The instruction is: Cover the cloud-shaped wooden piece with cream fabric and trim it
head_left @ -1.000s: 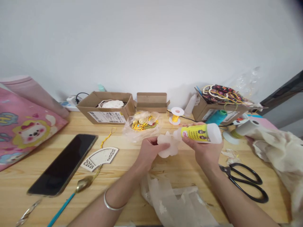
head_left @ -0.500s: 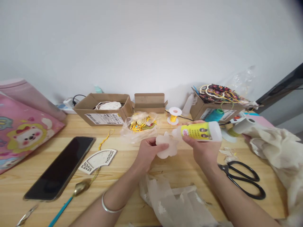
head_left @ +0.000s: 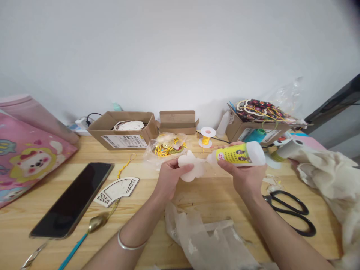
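My left hand [head_left: 172, 176] pinches a pale, flower-shaped flat piece [head_left: 194, 170] between thumb and fingers, held above the table. In my right hand [head_left: 247, 178] lies a glue bottle [head_left: 234, 154] with a yellow label, tipped on its side. Its nozzle points left at the piece's right edge; whether the two touch, I cannot tell. A sheer whitish fabric [head_left: 208, 240] with small embroidered flowers lies on the table below my hands. Black-handled scissors [head_left: 292, 212] rest beside my right forearm, partly hidden by it.
At left are a phone [head_left: 73, 200], a fan-shaped wooden ornament [head_left: 118, 191] and a pink bag [head_left: 30, 161]. Along the wall stand a cardboard box [head_left: 123, 131], a spool of yellow thread [head_left: 207, 137] and a fuller box [head_left: 253, 131]. Cream cloth [head_left: 332, 180] covers the right edge.
The flower-shaped piece has shifted slightly left and up with my left hand. The glue bottle has moved a little right, its nozzle now showing at the piece's edge.
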### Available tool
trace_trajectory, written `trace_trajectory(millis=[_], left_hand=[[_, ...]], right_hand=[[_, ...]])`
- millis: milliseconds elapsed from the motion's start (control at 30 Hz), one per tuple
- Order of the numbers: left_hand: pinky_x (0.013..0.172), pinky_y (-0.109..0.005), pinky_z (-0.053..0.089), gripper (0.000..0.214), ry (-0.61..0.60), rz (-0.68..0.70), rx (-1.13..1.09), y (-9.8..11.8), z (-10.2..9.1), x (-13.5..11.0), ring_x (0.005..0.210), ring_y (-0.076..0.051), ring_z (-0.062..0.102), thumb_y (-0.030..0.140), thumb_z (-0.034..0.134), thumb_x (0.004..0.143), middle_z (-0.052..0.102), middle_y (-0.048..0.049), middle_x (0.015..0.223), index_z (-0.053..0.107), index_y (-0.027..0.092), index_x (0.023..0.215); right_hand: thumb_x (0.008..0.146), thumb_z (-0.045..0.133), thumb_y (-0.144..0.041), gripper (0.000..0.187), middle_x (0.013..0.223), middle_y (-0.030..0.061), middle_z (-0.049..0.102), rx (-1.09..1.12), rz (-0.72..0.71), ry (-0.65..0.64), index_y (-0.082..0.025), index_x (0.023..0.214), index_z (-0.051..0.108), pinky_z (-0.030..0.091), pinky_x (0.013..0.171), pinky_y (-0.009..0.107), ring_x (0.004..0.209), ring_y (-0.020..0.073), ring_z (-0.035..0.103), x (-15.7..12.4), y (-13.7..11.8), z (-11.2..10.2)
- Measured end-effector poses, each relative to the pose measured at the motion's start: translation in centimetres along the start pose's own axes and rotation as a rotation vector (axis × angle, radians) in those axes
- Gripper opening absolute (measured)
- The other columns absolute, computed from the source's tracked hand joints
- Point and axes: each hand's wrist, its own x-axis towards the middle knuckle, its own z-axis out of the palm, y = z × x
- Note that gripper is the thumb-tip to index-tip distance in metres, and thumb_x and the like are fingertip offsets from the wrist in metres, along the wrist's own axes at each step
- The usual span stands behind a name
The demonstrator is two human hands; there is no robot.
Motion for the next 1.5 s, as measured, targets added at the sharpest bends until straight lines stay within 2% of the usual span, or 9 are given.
trace_trajectory(millis=[233,400,567,633,933,1133,1267,1367,1500], left_hand=[[0.06,-0.024,0.048,0.031,0.019,0.009,-0.059,0.3,-0.2,0.1,0.066,-0.015,0.061,0.024,0.078,0.05,0.07,-0.005,0.077,0.07,0.012,0.077],[0.061,-0.023,0.049,0.032,0.021,0.02,-0.091,0.4,-0.3,0.2,0.069,-0.014,0.062,0.021,0.077,0.053,0.07,-0.005,0.08,0.069,0.012,0.082],[0.067,-0.021,0.049,0.029,0.056,0.043,-0.207,0.6,-0.5,0.5,0.079,-0.014,0.062,0.019,0.074,0.057,0.07,-0.0052,0.089,0.067,0.013,0.084],[0.067,-0.021,0.05,0.03,0.039,0.023,-0.237,0.6,-0.6,0.6,0.078,-0.014,0.063,0.018,0.074,0.058,0.069,-0.0056,0.091,0.067,0.013,0.086],[0.06,-0.018,0.05,0.024,-0.004,-0.071,-0.264,0.9,-0.5,0.3,0.074,-0.012,0.063,0.011,0.07,0.062,0.07,-0.0028,0.084,0.066,0.014,0.086],[0.061,-0.021,0.052,0.019,-0.066,-0.16,-0.279,0.8,-0.2,0.2,0.071,-0.013,0.064,0.008,0.065,0.066,0.071,-0.0038,0.085,0.067,0.015,0.084],[0.06,-0.02,0.053,0.026,-0.086,-0.146,-0.271,0.7,-0.1,0.0,0.073,-0.013,0.064,0.007,0.064,0.067,0.07,-0.005,0.089,0.065,0.016,0.09],[0.059,-0.019,0.053,0.028,-0.101,-0.135,-0.265,0.7,0.0,0.0,0.073,-0.013,0.064,0.006,0.063,0.067,0.07,-0.0048,0.092,0.064,0.017,0.093],[0.06,-0.02,0.053,0.027,-0.101,-0.146,-0.247,0.7,0.1,0.0,0.071,-0.013,0.064,0.006,0.062,0.067,0.07,-0.0052,0.089,0.065,0.016,0.091]], right_hand=[[0.051,0.078,-0.022,0.038,0.071,-0.0004,0.066,0.036,-0.043,0.145,-0.02,0.084,0.06,0.054,0.058,0.033,0.063,0.0186,0.063,0.9,0.5,-0.5],[0.046,0.08,-0.021,0.038,0.07,0.0,0.066,0.017,0.029,0.02,-0.019,0.079,0.062,0.054,0.053,0.032,0.06,0.0187,0.063,0.8,0.0,-0.5],[0.049,0.079,-0.021,0.035,0.074,0.0015,0.067,-0.059,-0.111,0.279,-0.017,0.08,0.063,0.054,0.063,0.035,0.067,0.0196,0.064,1.8,-0.1,-1.2],[0.05,0.079,-0.022,0.037,0.077,0.0015,0.068,-0.046,-0.14,0.285,-0.017,0.083,0.063,0.054,0.065,0.035,0.069,0.0195,0.064,2.5,-0.2,-1.7],[0.043,0.081,-0.026,0.044,0.076,0.0026,0.069,-0.404,0.081,0.083,-0.018,0.083,0.065,0.053,0.063,0.035,0.071,0.0236,0.064,5.0,-4.0,-8.5],[0.064,0.065,-0.045,0.03,0.081,0.0004,0.068,-0.104,0.224,0.106,-0.025,0.085,0.062,0.051,0.058,0.029,0.071,0.0189,0.064,3.2,-3.3,-12.5],[0.072,0.054,-0.051,0.035,0.081,0.0033,0.067,-0.426,0.19,-0.213,-0.024,0.094,0.061,0.048,0.055,0.029,0.067,0.0196,0.063,3.3,-3.5,-13.5],[0.07,0.062,-0.037,0.035,0.087,0.0062,0.065,-1.069,-0.161,-0.587,-0.021,0.101,0.062,0.045,0.064,0.032,0.08,0.0232,0.059,4.7,-4.2,-12.7],[0.074,0.056,-0.012,0.017,0.076,0.0085,0.063,-1.775,-0.584,-0.887,-0.02,0.082,0.068,0.038,0.074,0.038,0.081,0.0245,0.055,6.7,-3.5,-10.0]])
